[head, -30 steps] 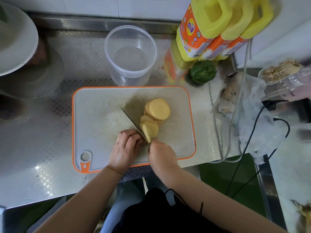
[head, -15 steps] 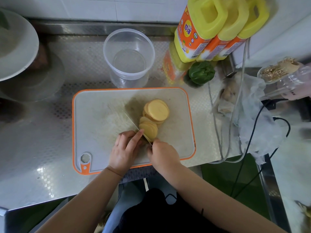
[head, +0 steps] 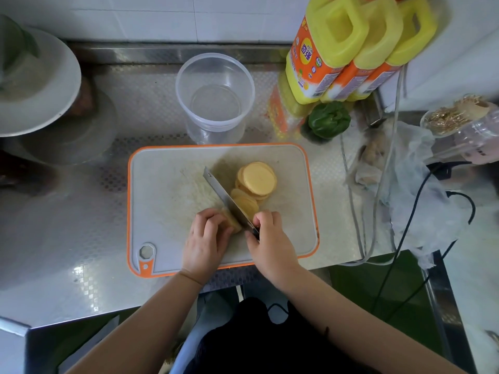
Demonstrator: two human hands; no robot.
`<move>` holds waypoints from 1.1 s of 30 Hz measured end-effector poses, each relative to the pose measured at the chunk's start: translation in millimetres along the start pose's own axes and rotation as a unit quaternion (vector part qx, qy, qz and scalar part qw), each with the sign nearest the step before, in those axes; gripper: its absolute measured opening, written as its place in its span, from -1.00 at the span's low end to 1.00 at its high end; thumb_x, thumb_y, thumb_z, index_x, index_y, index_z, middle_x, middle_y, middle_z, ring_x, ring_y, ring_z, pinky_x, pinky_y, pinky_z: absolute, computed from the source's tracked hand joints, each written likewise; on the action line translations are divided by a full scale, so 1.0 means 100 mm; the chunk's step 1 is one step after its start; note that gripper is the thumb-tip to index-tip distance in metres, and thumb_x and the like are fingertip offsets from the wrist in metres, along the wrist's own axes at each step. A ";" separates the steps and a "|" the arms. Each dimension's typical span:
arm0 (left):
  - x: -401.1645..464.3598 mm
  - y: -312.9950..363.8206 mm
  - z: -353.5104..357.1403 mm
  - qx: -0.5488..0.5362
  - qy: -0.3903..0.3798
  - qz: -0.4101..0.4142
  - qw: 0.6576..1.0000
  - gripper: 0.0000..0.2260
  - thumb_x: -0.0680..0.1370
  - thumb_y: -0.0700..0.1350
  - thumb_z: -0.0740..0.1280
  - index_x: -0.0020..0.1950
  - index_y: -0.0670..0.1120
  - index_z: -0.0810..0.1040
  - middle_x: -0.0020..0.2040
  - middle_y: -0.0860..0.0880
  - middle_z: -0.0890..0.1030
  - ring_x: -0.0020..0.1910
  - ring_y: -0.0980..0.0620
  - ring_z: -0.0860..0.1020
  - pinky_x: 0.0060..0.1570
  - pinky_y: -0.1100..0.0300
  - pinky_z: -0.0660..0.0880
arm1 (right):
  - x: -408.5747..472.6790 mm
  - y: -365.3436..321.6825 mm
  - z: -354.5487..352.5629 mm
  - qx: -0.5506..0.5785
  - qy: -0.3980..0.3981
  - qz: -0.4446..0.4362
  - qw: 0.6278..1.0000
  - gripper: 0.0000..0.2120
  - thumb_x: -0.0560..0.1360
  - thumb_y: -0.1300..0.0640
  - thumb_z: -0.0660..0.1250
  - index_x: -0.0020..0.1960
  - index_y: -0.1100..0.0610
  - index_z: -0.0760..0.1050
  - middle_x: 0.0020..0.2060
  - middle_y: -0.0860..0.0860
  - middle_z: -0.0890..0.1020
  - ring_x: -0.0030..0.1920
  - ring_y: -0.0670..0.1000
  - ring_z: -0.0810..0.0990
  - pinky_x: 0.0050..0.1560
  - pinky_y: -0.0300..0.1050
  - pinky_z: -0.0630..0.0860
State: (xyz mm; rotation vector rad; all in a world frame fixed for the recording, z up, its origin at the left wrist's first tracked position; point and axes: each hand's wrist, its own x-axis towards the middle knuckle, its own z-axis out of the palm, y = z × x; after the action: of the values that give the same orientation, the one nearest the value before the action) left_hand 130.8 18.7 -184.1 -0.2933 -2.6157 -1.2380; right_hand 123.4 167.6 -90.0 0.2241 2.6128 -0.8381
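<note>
A white cutting board with an orange rim lies on the steel counter. On it lies a pile of round yellow potato slices, with a few more slices leaning beside the blade. My left hand curls its fingers over the uncut potato piece, which is mostly hidden. My right hand grips the handle of a cleaver; its blade stands edge-down against the potato, pointing up-left.
An empty clear plastic tub stands behind the board. Yellow oil bottles and a green pepper are at the back right. Plastic bags and cables lie to the right. A white plate sits far left.
The cleaver blade has lifted and come down again a little further left on the potato. My left hand's fingers have curled back over the piece.
</note>
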 end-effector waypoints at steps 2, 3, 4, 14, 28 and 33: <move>-0.03 0.02 -0.01 -0.008 -0.014 -0.013 1.000 -0.69 0.57 0.03 0.31 0.17 -0.15 0.40 0.18 -0.11 0.42 0.10 -0.07 0.50 -0.10 0.11 0.56 | -0.05 -0.01 0.03 0.024 0.010 -0.005 1.000 -0.76 0.53 0.11 0.34 0.16 0.05 0.38 0.08 -0.07 0.36 -0.11 0.04 0.59 -0.09 -0.04 0.54; -0.03 0.03 -0.01 -0.011 -0.020 -0.017 1.000 -0.66 0.55 0.03 0.33 0.19 -0.15 0.40 0.19 -0.11 0.41 0.11 -0.06 0.49 -0.11 0.11 0.56 | -0.07 -0.02 0.04 0.027 0.011 -0.002 1.000 -0.74 0.53 0.12 0.34 0.19 0.03 0.39 0.12 -0.07 0.37 -0.09 0.04 0.59 -0.08 -0.03 0.54; -0.04 0.05 0.00 -0.014 -0.023 -0.022 0.999 -0.64 0.53 0.03 0.34 0.20 -0.14 0.39 0.21 -0.12 0.41 0.13 -0.06 0.49 -0.11 0.11 0.57 | -0.08 -0.02 0.06 0.028 0.013 -0.001 1.000 -0.72 0.53 0.12 0.33 0.22 0.01 0.40 0.14 -0.06 0.38 -0.07 0.04 0.60 -0.08 -0.02 0.54; -0.01 0.13 -0.02 -0.021 -0.023 -0.035 0.999 -0.61 0.47 -0.14 0.46 0.21 -0.13 0.39 0.20 -0.15 0.46 0.17 -0.10 0.50 0.01 0.01 0.60 | -0.06 0.06 0.07 0.044 0.032 0.013 0.998 -0.67 0.56 0.13 0.26 0.32 0.06 0.45 0.14 -0.01 0.42 -0.05 0.03 0.57 -0.11 -0.24 0.43; -0.04 0.10 -0.11 0.005 -0.033 -0.045 0.998 -0.65 0.54 -0.09 0.34 0.28 -0.15 0.40 0.25 -0.17 0.45 0.23 -0.15 0.50 0.10 -0.06 0.57 | -0.07 0.11 0.11 -0.053 0.030 -0.036 0.997 -0.83 0.53 0.15 0.27 0.08 0.16 0.54 0.00 0.06 0.46 -0.24 0.14 0.56 -0.27 -0.09 0.42; -0.05 0.11 -0.13 0.006 -0.035 -0.046 0.998 -0.60 0.50 -0.22 0.44 0.29 -0.17 0.40 0.26 -0.18 0.44 0.24 -0.10 0.48 0.05 0.04 0.60 | -0.08 0.11 0.12 -0.068 0.026 -0.046 0.996 -0.89 0.52 0.15 0.28 0.00 0.17 0.52 -0.04 0.07 0.45 -0.31 0.14 0.54 -0.31 0.00 0.50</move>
State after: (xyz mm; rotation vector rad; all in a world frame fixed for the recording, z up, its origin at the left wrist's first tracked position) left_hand 140.4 14.9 -169.9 -0.2212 -2.7232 -1.2624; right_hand 137.4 169.8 -101.5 0.0895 2.7342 -0.6879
